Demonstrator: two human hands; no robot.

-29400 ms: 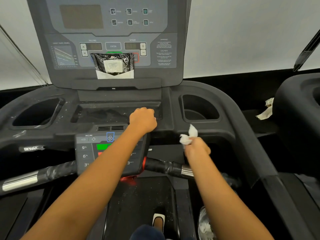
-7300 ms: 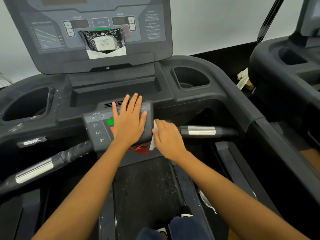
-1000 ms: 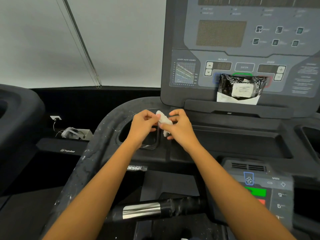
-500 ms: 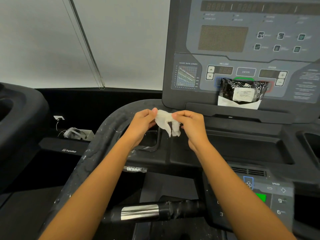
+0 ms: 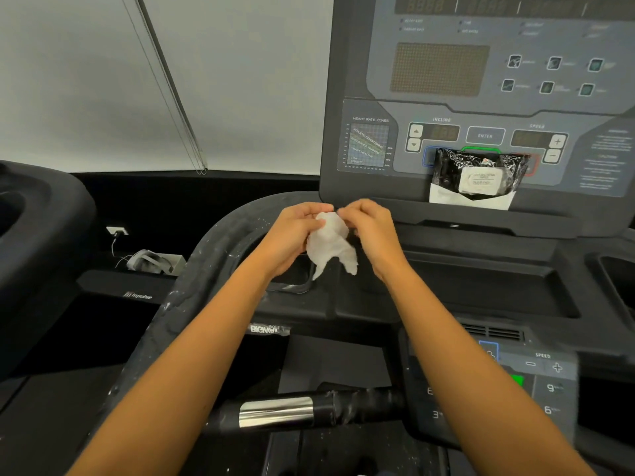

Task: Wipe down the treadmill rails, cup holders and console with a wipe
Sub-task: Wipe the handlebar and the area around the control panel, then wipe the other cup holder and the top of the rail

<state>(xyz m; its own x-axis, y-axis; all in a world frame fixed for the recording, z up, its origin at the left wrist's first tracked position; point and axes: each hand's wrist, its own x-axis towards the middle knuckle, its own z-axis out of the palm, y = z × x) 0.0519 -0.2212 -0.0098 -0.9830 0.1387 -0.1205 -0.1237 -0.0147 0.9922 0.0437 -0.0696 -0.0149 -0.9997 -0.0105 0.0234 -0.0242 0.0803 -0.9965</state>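
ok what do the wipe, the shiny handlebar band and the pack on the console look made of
Wipe: thin white paper or nonwoven cloth, matte; it crumples and droops. Handlebar band: probably polished metal; bright mirror-like streaks. Pack: glossy black plastic film; crinkles and glints.

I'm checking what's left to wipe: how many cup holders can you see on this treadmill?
2. The left cup holder is mostly covered by the left hand and the wipe; the right cup holder is cut off by the frame's right edge.
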